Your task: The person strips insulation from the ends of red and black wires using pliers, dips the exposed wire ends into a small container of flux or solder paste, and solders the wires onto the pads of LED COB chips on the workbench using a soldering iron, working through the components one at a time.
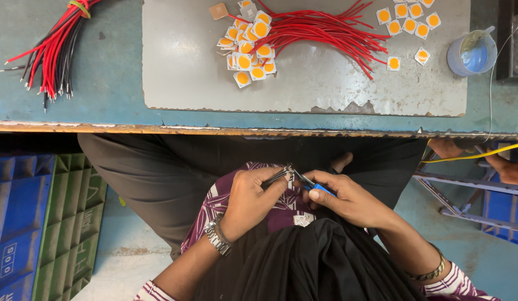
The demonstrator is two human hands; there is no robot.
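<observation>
— Below the worn edge of the blue-green workbench [103,83], over the lap, we have both hands together. What is our left hand [250,198] doing?

— Our left hand pinches a thin bundle of dark wires [276,177], fingers closed narrowly around it, the ends pointing towards the other hand. A metal wristwatch [217,237] sits on that wrist.

— And our right hand [348,198]?

— Our right hand grips a small blue-handled cutting tool [313,185], fingers curled tight on its handles; its metal tip meets the wire ends right between our two hands. Whether the tip is biting the wire, we cannot tell. A brass-coloured bangle [429,273] circles that wrist.

— What lies up on the bench?

— We see a grey rectangular mat [186,72] carrying a loose sheaf of red wires [320,30], with small square white chips with round yellow centres [247,53] piled at its left end and more scattered to the right. A tied bunch of red and black wires [55,47] lies well apart on the left, and a pale blue round cup [470,53] stands on the right.

— Beside us?

— Blue and green plastic crates [41,217] stand at the left.
</observation>
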